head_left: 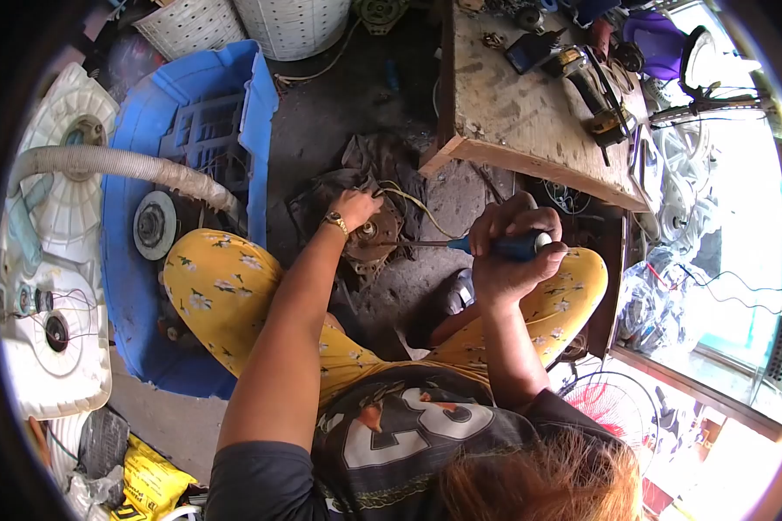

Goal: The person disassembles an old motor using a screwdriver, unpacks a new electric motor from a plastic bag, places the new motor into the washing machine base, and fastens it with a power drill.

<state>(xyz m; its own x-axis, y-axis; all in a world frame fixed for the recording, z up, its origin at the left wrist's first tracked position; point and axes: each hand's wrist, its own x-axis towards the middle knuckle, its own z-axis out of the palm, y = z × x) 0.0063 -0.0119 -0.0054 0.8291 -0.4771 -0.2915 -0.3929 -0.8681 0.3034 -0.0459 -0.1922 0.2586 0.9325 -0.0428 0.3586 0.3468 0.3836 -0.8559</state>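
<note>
A round, rusty-brown motor [384,227] with a hub at its middle sits low on a dark cloth between my legs. My left hand [356,208], with a watch at the wrist, lies on the motor's upper edge, its fingers curled and gripping there. In my closed right hand [517,260] is a screwdriver [513,247] with a blue handle, held nearly level. Its shaft points left and the tip reaches the motor's face near the hub; whether it sits in a screw cannot be made out. A yellowish wire [419,207] curves away from the motor.
On my left stands a blue plastic tub [256,113] holding parts, with a ribbed hose [122,161] across it. A wooden table [495,95] with a power tool [595,95] juts in at the upper right. White perforated drums [291,26] stand behind. A fan [608,404] is at lower right.
</note>
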